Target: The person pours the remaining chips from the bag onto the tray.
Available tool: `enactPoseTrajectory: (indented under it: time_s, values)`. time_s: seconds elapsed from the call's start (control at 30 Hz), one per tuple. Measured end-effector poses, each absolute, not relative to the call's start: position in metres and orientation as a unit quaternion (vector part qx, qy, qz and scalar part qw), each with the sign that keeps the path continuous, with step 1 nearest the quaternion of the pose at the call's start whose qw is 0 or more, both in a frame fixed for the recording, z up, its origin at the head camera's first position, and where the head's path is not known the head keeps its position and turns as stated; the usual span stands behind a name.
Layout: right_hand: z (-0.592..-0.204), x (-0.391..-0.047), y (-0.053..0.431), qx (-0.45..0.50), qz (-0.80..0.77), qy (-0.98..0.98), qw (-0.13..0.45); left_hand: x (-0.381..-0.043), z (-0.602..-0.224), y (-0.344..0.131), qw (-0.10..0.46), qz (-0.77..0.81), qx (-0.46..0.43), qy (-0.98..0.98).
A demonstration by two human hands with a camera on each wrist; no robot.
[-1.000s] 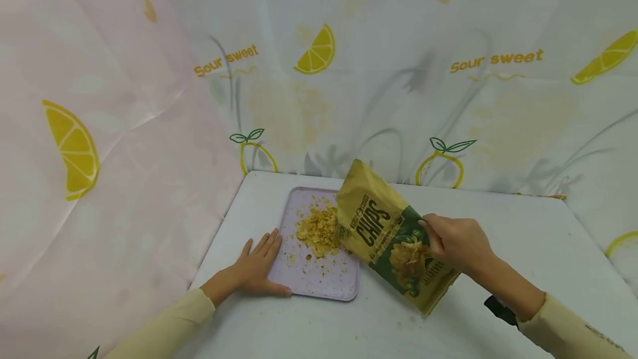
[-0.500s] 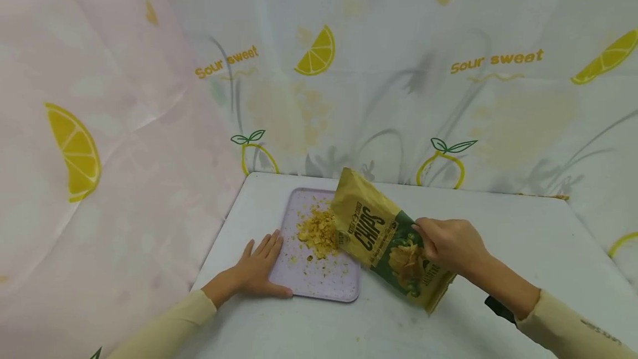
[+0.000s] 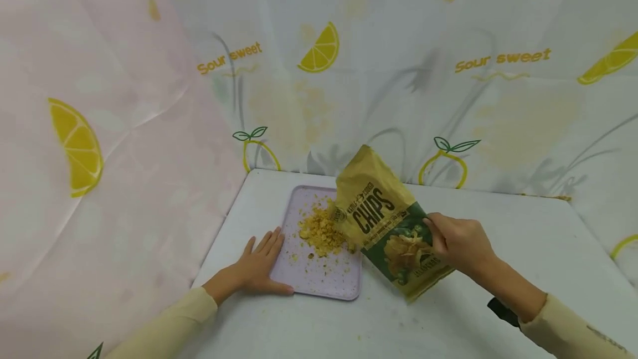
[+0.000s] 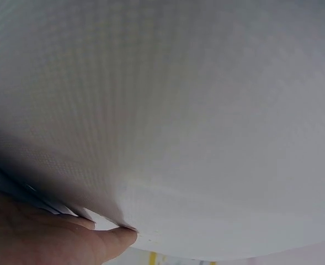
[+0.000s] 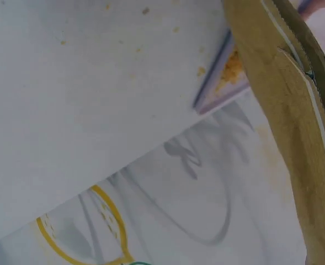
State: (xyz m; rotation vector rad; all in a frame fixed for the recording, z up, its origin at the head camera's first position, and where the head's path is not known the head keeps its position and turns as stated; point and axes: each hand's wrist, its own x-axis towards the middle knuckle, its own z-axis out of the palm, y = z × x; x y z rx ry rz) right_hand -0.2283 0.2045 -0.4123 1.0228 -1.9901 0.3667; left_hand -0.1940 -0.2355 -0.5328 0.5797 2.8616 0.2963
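My right hand (image 3: 461, 241) grips a gold and green bag of chips (image 3: 394, 226) by its side, near the lower end. The bag tilts, with its top end over the right side of a lilac tray (image 3: 324, 287). A heap of crushed chips (image 3: 321, 231) lies on the tray, crumbs scattered round it. Against the tray's left rim rests my left hand (image 3: 256, 267), fingers straight, thumb at the near corner. In the right wrist view the bag's brown back (image 5: 286, 99) hides most of the tray (image 5: 212, 88). The left wrist view shows my fingers low on the white surface.
The tray stands on a white table (image 3: 513, 254) with a few loose crumbs (image 5: 201, 72) to its right. A printed curtain (image 3: 389, 87) with lemon slices hangs right behind the table, and a pinkish sheet (image 3: 134, 181) closes off the left side.
The bag dips slightly to the left, then rises again, and its lower end has swung left. My left hand stays at the tray's edge.
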Motion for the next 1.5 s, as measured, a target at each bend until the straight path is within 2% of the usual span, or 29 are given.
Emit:
enactPoseTrajectory:
  time_s: [0.27,0.5,0.63,0.8,0.97,1.33,1.5]
  values:
    - [-0.412,-0.225,0.204,0.416,0.124,-0.797,0.42,-0.194,-0.53,-0.233,0.123,0.088,0.188,0.97]
    - [-0.406,-0.231,0.203,0.408,0.148,-0.779,0.452,-0.196,-0.53,-0.235,0.117,0.079,0.191,0.971]
    - [-0.41,-0.232,0.2,0.43,0.12,-0.785,0.429,-0.197,-0.529,-0.235,0.115,0.087,0.195,0.97]
    - [-0.411,-0.231,0.201,0.432,0.113,-0.788,0.425,-0.196,-0.529,-0.234,0.117,0.087,0.191,0.971]
    - [-0.404,-0.231,0.204,0.414,0.144,-0.78,0.447,-0.196,-0.531,-0.235,0.113,0.087,0.19,0.971]
    - [-0.413,-0.233,0.199,0.433,0.133,-0.787,0.418,-0.195,-0.526,-0.24,0.113,0.087,0.193,0.971]
    - [-0.41,-0.231,0.203,0.404,0.148,-0.782,0.452,-0.196,-0.528,-0.237,0.119,0.089,0.196,0.969]
